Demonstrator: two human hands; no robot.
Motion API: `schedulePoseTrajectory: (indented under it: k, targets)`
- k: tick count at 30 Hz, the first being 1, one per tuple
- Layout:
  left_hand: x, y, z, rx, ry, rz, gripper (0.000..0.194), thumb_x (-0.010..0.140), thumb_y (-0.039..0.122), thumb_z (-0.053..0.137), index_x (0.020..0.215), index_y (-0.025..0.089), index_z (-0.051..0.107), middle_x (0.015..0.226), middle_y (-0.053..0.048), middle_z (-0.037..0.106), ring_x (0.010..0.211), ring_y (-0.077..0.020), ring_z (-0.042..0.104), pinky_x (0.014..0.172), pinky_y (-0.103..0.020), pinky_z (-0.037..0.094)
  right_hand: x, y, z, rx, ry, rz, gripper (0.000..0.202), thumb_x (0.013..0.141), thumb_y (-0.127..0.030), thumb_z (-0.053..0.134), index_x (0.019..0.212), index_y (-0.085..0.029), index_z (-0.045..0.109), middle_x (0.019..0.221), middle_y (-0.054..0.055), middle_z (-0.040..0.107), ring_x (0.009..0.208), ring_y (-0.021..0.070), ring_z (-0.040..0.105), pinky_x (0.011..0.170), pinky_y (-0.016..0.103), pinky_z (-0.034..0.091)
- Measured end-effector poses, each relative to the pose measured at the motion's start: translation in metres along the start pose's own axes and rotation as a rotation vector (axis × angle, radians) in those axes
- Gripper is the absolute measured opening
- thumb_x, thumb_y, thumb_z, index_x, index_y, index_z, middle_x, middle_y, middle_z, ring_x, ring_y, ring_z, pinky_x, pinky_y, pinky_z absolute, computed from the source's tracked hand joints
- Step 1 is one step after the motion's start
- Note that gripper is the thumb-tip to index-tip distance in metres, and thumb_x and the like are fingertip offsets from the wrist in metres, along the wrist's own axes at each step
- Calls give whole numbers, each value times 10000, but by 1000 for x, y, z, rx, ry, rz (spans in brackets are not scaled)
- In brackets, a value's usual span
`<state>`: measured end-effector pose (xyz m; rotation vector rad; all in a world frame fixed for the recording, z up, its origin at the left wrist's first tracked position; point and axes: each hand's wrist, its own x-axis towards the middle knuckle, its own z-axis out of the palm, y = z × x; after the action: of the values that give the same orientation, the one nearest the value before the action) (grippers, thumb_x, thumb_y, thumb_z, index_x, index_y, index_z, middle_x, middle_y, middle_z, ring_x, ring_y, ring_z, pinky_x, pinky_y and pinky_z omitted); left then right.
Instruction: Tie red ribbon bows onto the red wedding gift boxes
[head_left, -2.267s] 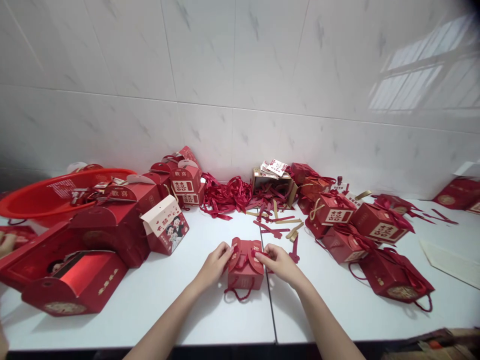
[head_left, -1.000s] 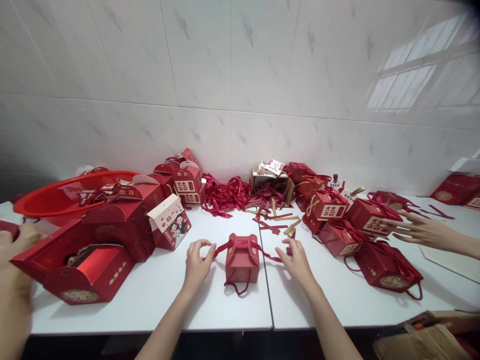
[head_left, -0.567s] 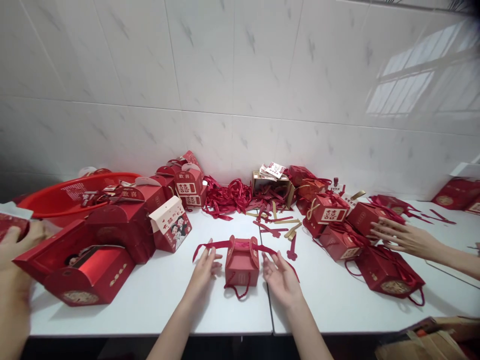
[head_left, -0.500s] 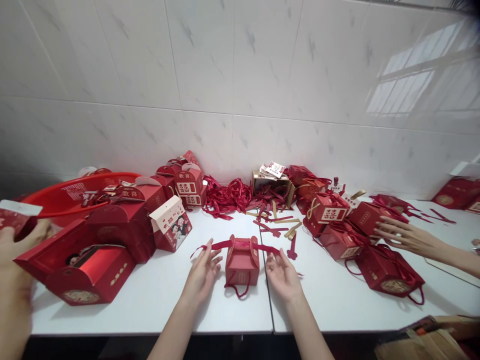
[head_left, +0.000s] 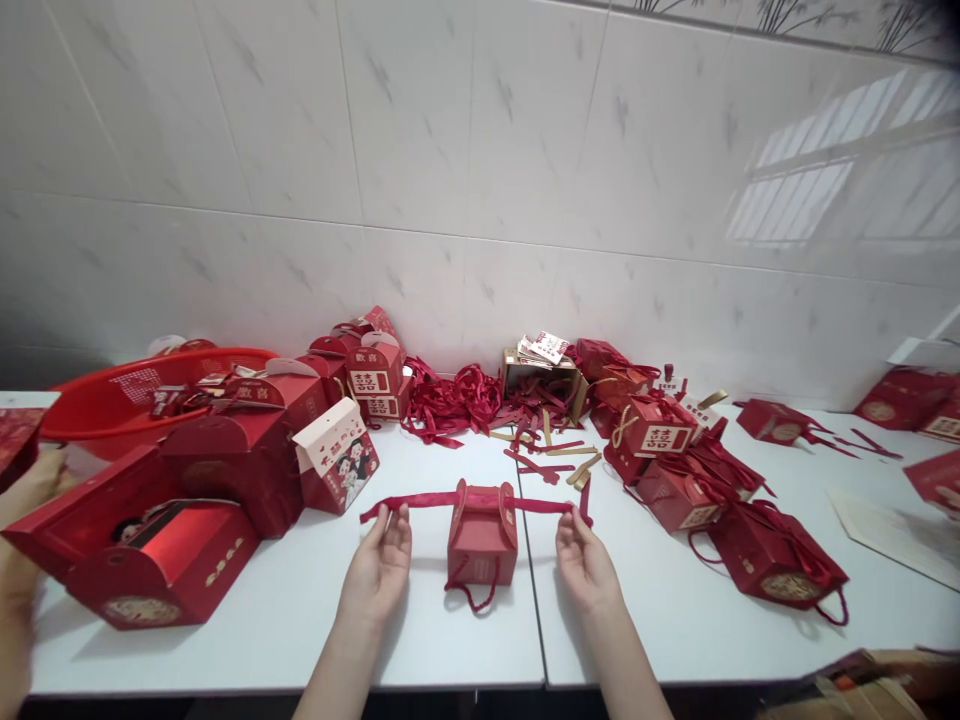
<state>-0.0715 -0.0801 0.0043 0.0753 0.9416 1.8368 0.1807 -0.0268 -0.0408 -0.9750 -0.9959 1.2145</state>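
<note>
Drawn wider apart than in the earlier frame, the left hand (head_left: 380,568) and right hand (head_left: 589,566) pinch opposite tails of the red ribbon (head_left: 426,500), whose long axis runs left to right across the small red box (head_left: 481,545), upright midway between them on the table (head_left: 431,650).

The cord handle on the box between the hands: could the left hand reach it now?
Probably yes: nothing stands between the left hand and the cord handle, though that hand holds the red ribbon.

White table (head_left: 270,630) under red boxes (head_left: 482,552)
</note>
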Motion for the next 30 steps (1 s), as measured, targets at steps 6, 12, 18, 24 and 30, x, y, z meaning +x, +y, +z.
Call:
schedulePoseTrajectory:
  k: [6,12,18,24,30]
  targets:
    - [2,33,27,109,-90,295,138,697,167,717,777,181,605,735,43,632,623,-79,615,460,-138,420,9,-41,2,60,196,-118,256,772,-509,605,790,-262,542,589,-27,466,473,140,445,412,291,365]
    - [-5,50,73,330,-325,505,275,562,274,802,758,158,648,706,25,612,536,-70,479,441,-182,345,21,-97,23,-42,177,-367,232,782,-409,650,811,-181,617,672,-12,567,580,109,503,563,262,437]
    - [-14,47,107,514,-500,585,185,597,255,791,722,149,706,668,4,656,515,-78,477,497,-214,381,24,-133,52,-73,66,-496,249,765,-397,655,868,-171,662,751,14,651,694,141,594,661,274,499]
    - [-21,43,124,560,-560,590,209,593,294,793,727,151,721,666,-11,684,553,-106,535,529,-221,418,25,-148,71,6,37,-506,249,755,-369,664,892,-162,667,780,26,671,710,136,604,663,265,508]
    - [-34,48,135,610,-611,569,237,625,363,779,640,137,708,570,-11,657,521,-100,539,541,-217,427,28,-155,69,110,13,-474,229,725,-374,705,839,-176,688,750,12,675,664,120,599,630,250,502]
